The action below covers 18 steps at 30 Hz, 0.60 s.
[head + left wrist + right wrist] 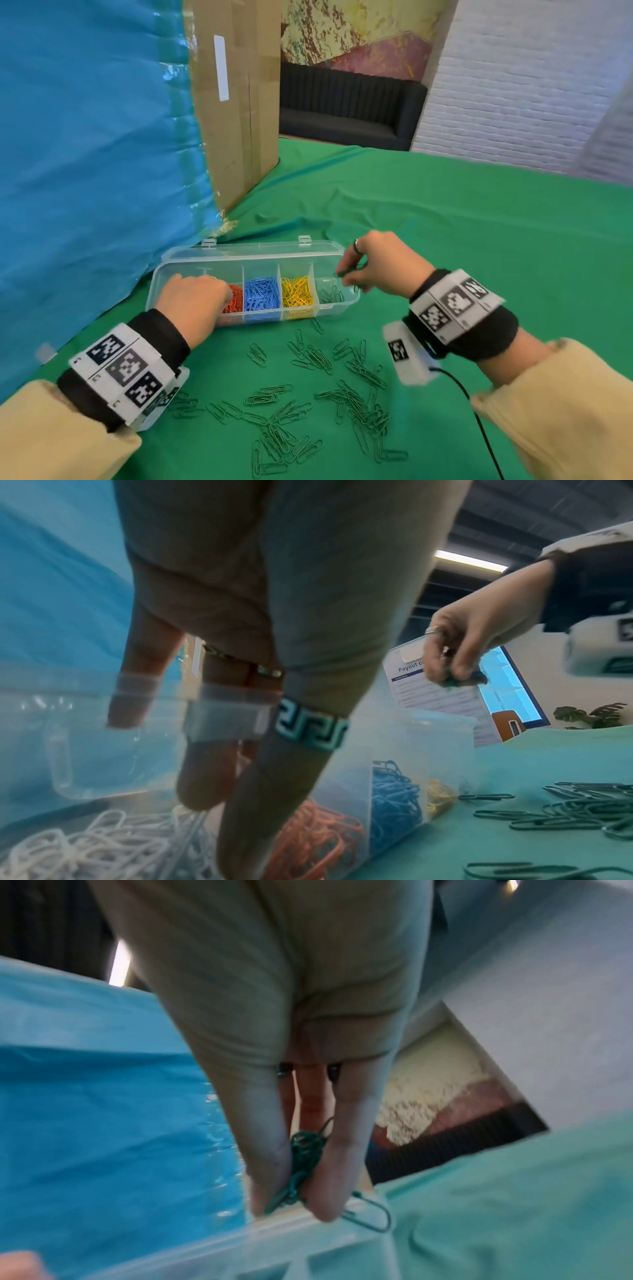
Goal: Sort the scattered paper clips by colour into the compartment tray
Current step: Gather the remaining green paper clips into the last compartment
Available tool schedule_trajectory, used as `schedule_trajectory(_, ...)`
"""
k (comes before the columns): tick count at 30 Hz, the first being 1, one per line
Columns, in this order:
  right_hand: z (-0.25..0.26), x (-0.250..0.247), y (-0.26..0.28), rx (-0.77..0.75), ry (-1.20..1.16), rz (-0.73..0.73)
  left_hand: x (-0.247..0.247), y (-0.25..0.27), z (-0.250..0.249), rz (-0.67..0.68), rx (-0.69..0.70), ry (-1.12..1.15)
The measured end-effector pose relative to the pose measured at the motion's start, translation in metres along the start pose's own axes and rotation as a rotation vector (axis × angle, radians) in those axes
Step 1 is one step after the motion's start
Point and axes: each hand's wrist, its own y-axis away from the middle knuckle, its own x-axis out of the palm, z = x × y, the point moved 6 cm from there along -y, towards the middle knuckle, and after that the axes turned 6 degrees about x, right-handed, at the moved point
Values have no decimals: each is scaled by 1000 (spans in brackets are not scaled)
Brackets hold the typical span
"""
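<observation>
1. My right hand (376,265) hovers over the right end of the compartment tray (337,306), fingers and thumb pinched narrow on a small bunch of green clips (301,1164); one clip dangles loose below my fingertips in the right wrist view.

2. My left hand (191,301) reaches into the left end of the tray, over the white clips (85,850) and against the red clips (235,297). Its fingers point straight down in the left wrist view, and they seem to hold nothing, though the tips are hidden.

3. From the tray's left end to its right, the compartments hold white, red, blue clips (261,294), yellow clips (297,294) and, at the far right, a thin scatter of sorted green clips (330,295). The clear lid (253,251) lies folded back behind the tray.

4. The step in hand, as I judge it: dropping this green bunch into the rightmost compartment. My pinch sits just above and slightly beyond that compartment's right wall.

5. The next move calls for shifting a touch inward over the green compartment and spreading my fingers so the whole bunch falls inside, dangling clip included, without spilling over the wall or into the yellow.

6. In front of the tray, on the green cloth (479,240), a wide spread of loose green clips (356,401) waits; no other colour shows among them, so I judge the sort to be well along, with only green left.
</observation>
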Motion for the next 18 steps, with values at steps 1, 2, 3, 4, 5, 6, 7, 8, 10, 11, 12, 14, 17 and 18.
schedule_trajectory(1,2,-1,-10,-1,50,-31,1,0,1,0,-2,-1)
schedule_trajectory(2,3,3,-19,0,104,-32,1,0,2,-2,0,1)
schedule_trajectory(3,4,9,-26,6,154,-10,1,0,3,-8,0,8)
schedule_trajectory(4,3,16,-30,9,191,15,1,0,4,-15,1,18)
schedule_trajectory(5,3,21,-32,4,214,28,1,-1,5,-18,-4,34)
schedule_trajectory(6,3,24,-32,-9,220,28,1,-2,7,-18,-8,58)
schedule_trajectory(7,3,24,-31,-30,214,17,3,-4,9,-11,-14,73)
schedule_trajectory(8,5,23,-27,-55,204,-1,5,-5,12,1,-16,87)
schedule_trajectory(10,6,19,-13,-96,164,-40,5,-6,15,31,-20,93)
schedule_trajectory(11,4,19,-6,-107,139,-44,5,-6,15,44,-14,88)
schedule_trajectory(12,1,19,3,-111,118,-24,4,-6,14,49,5,87)
schedule_trajectory(14,-16,27,20,-72,120,127,-5,-1,10,-17,63,56)
schedule_trajectory(17,-51,44,48,103,211,481,-29,17,-11,-335,278,168)
schedule_trajectory(18,-61,47,53,160,232,533,-35,26,-21,-391,369,228)
